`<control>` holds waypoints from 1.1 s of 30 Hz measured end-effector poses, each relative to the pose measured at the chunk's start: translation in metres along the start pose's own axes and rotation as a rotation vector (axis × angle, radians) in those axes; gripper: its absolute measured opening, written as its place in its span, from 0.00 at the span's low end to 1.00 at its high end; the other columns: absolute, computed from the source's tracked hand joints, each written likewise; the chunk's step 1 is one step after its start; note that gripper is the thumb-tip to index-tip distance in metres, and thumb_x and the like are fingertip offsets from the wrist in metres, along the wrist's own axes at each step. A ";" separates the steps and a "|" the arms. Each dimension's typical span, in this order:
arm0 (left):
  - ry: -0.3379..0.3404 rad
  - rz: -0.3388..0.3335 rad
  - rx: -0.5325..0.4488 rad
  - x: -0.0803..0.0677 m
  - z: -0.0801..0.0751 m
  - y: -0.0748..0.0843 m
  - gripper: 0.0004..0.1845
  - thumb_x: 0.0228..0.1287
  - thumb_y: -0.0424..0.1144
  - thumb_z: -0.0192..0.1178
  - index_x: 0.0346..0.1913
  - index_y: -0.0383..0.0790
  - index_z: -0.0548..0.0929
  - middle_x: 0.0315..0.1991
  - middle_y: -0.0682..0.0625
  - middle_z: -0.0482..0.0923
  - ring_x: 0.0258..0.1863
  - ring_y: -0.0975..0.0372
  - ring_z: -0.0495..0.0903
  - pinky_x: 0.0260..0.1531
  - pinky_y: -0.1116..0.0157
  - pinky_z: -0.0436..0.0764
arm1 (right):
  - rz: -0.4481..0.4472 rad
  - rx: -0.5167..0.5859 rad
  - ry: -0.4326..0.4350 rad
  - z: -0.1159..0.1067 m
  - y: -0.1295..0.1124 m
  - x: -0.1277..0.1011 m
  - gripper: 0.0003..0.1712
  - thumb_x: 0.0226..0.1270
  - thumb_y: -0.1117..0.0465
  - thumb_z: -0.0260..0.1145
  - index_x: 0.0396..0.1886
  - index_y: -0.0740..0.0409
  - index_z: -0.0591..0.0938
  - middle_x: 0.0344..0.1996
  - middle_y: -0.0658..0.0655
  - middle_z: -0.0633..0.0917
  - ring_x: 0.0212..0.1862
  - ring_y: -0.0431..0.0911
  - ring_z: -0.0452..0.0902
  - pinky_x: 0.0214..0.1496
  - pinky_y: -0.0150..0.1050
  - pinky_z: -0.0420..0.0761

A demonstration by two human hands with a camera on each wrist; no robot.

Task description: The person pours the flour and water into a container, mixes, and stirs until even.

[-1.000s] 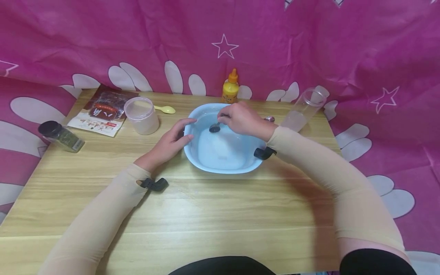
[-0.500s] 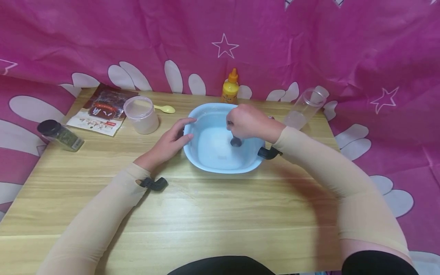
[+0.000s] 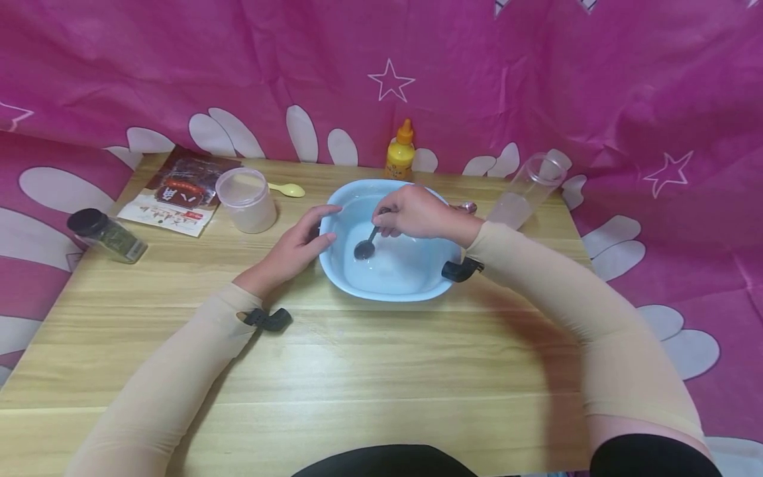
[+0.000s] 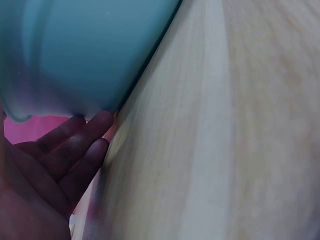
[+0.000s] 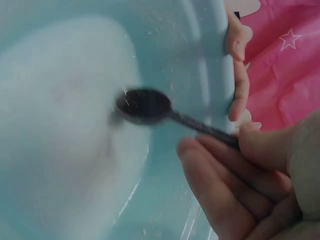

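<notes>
A light blue plastic basin (image 3: 387,286) stands at the middle of the wooden table, with a whitish layer and wet-looking glints inside. My left hand (image 3: 298,245) holds its left side, thumb and index finger over the rim; in the left wrist view, other fingers (image 4: 80,145) lie against the outer wall. Over the basin, my right hand (image 3: 417,213) pinches a dark spoon (image 3: 365,249) by its handle, bowl down near the left part of the bottom. The right wrist view shows the spoon (image 5: 145,106) slightly blurred, its handle between thumb and fingers.
Behind the basin stands a yellow squeeze bottle (image 3: 400,156). A clear plastic bottle (image 3: 517,199) leans at the back right. On the left are a lidded tub (image 3: 247,202), a yellow spoon (image 3: 289,190), a food packet (image 3: 179,195) and a black-capped jar of green flakes (image 3: 116,240).
My right hand swung the dark spoon to the right across the basin, then back left and nearer to me. The left hand stayed at the rim.
</notes>
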State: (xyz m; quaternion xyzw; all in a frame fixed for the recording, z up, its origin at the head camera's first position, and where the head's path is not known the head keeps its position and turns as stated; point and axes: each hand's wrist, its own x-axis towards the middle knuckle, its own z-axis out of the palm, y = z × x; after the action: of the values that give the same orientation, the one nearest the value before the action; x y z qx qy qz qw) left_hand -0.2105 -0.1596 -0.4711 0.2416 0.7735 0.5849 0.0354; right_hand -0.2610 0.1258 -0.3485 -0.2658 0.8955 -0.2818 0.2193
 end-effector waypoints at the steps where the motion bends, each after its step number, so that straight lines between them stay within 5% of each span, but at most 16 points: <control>1: -0.001 0.000 0.000 0.000 0.000 0.000 0.29 0.87 0.38 0.59 0.84 0.47 0.69 0.84 0.45 0.67 0.80 0.49 0.70 0.78 0.45 0.73 | -0.010 -0.034 0.036 0.000 0.001 0.000 0.10 0.84 0.57 0.70 0.50 0.56 0.94 0.37 0.52 0.94 0.43 0.48 0.92 0.47 0.40 0.90; 8: -0.002 -0.013 0.004 0.000 -0.001 0.001 0.29 0.87 0.39 0.59 0.84 0.48 0.69 0.84 0.46 0.66 0.78 0.48 0.72 0.74 0.43 0.77 | -0.060 -0.293 0.203 -0.004 0.005 -0.004 0.12 0.84 0.59 0.70 0.54 0.60 0.93 0.42 0.56 0.93 0.38 0.49 0.84 0.37 0.41 0.83; 16: 0.001 -0.020 -0.003 0.000 -0.002 0.002 0.29 0.87 0.40 0.59 0.84 0.49 0.69 0.83 0.45 0.67 0.76 0.47 0.75 0.69 0.43 0.82 | -0.038 -0.476 0.123 -0.009 -0.003 -0.013 0.10 0.81 0.61 0.68 0.45 0.59 0.94 0.32 0.53 0.90 0.35 0.50 0.82 0.36 0.41 0.81; 23: 0.003 -0.004 -0.017 0.000 -0.003 -0.002 0.29 0.86 0.39 0.59 0.84 0.48 0.69 0.82 0.44 0.69 0.73 0.46 0.77 0.64 0.60 0.86 | -0.044 -0.291 -0.094 -0.007 -0.014 -0.013 0.11 0.83 0.58 0.69 0.45 0.57 0.94 0.30 0.48 0.91 0.36 0.44 0.87 0.41 0.42 0.83; 27: 0.000 0.000 -0.037 0.000 -0.002 -0.002 0.29 0.86 0.38 0.59 0.84 0.47 0.69 0.82 0.43 0.69 0.74 0.46 0.77 0.63 0.65 0.85 | -0.072 -0.164 -0.055 -0.003 -0.009 -0.008 0.10 0.84 0.58 0.70 0.47 0.58 0.94 0.32 0.49 0.93 0.38 0.41 0.91 0.44 0.42 0.86; 33: -0.001 -0.011 -0.018 0.000 -0.001 -0.001 0.29 0.86 0.39 0.59 0.84 0.48 0.69 0.83 0.45 0.67 0.77 0.48 0.73 0.73 0.49 0.79 | -0.010 -0.130 0.102 -0.003 0.004 -0.002 0.12 0.85 0.57 0.69 0.53 0.58 0.93 0.37 0.52 0.93 0.41 0.46 0.87 0.42 0.42 0.84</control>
State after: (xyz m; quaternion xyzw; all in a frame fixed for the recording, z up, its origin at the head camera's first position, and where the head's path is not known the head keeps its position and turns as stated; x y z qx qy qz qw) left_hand -0.2113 -0.1605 -0.4715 0.2373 0.7694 0.5916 0.0410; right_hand -0.2628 0.1307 -0.3479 -0.2693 0.9205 -0.2376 0.1541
